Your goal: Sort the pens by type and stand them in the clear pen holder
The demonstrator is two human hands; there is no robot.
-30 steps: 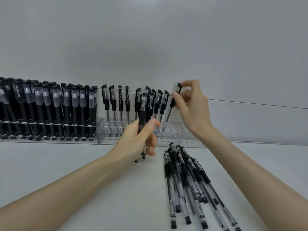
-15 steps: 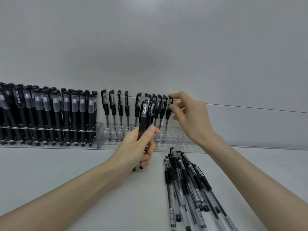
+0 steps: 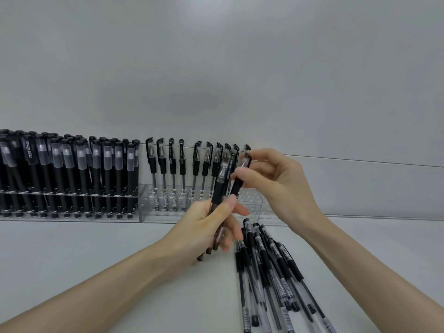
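Note:
My left hand (image 3: 211, 227) is shut on a small bunch of clear gel pens (image 3: 219, 186) with black grips, held upright in front of the clear pen holder (image 3: 252, 207). My right hand (image 3: 276, 181) pinches the cap end of one pen (image 3: 240, 179) from that bunch between thumb and forefinger. Several thin gel pens (image 3: 173, 164) stand in the holder's left and middle holes. A pile of the same gel pens (image 3: 269, 267) lies on the table below my right hand.
A second clear rack at the left holds several thick black pens with frosted caps (image 3: 72, 174). Both racks stand against a grey wall (image 3: 216, 68) on the pale table (image 3: 96, 248).
My right hand stood a pen in the holder beside the others, let it go, then came back toward my left hand and took hold of another pen from the bunch.

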